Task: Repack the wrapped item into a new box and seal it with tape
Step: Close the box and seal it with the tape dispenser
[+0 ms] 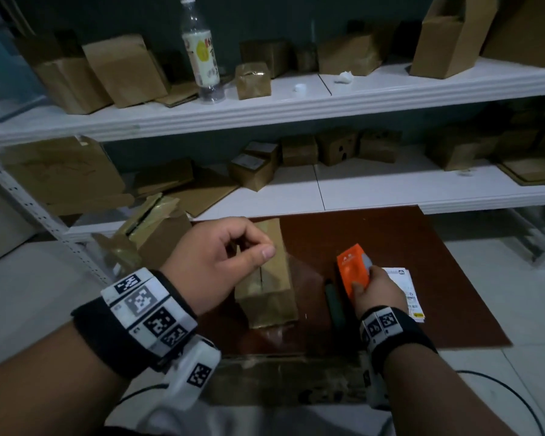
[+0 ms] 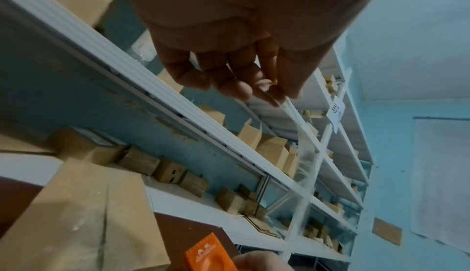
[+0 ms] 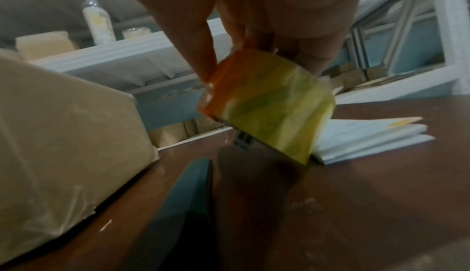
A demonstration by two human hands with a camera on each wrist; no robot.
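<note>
You are in the sealing step: the box (image 1: pixel 266 275) lies closed on the brown mat (image 1: pixel 422 278), at twelve o'clock from your wrists, its top seam showing. Your left hand (image 1: pixel 221 259) hovers over the seam, thumb and fingers pinched on a clear tape strip (image 2: pixel 302 146) that trails away. Your right hand (image 1: pixel 379 292), at three o'clock of the box, grips the orange tape dispenser (image 1: pixel 353 270) just above the mat, beside a dark flat object (image 1: pixel 334 302) and a stack of papers (image 1: pixel 406 287). Next, I judge, lay the strip along the seam and press it flat.
</note>
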